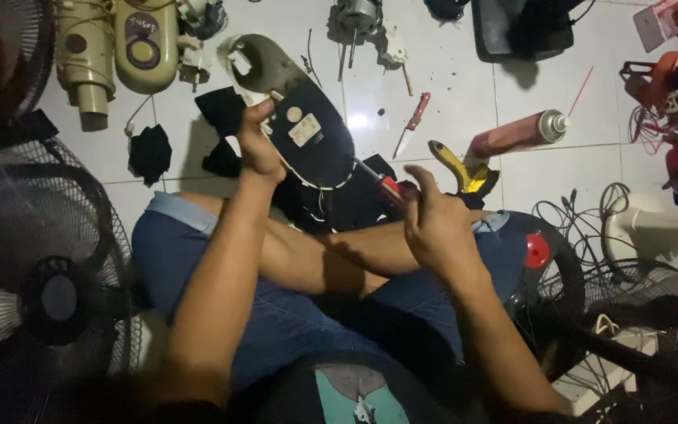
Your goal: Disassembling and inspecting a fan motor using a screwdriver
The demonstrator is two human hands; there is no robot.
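I sit cross-legged on a white tiled floor. My left hand (257, 143) grips the edge of a dark fan housing panel (311, 133), which carries a white label and leans over my knees. My right hand (431, 222) is closed around a red-handled screwdriver (386, 187); its shaft points up-left to the panel's lower right edge. The tip is too small to make out.
Black fan grilles (37, 275) crowd the left; another grille and a tangle of cables (590, 228) lie right. Ahead on the floor: beige motor housings (119, 47), a second red screwdriver (413, 124), yellow-handled pliers (455, 166), a red spray can (518, 135), a motor (357, 20).
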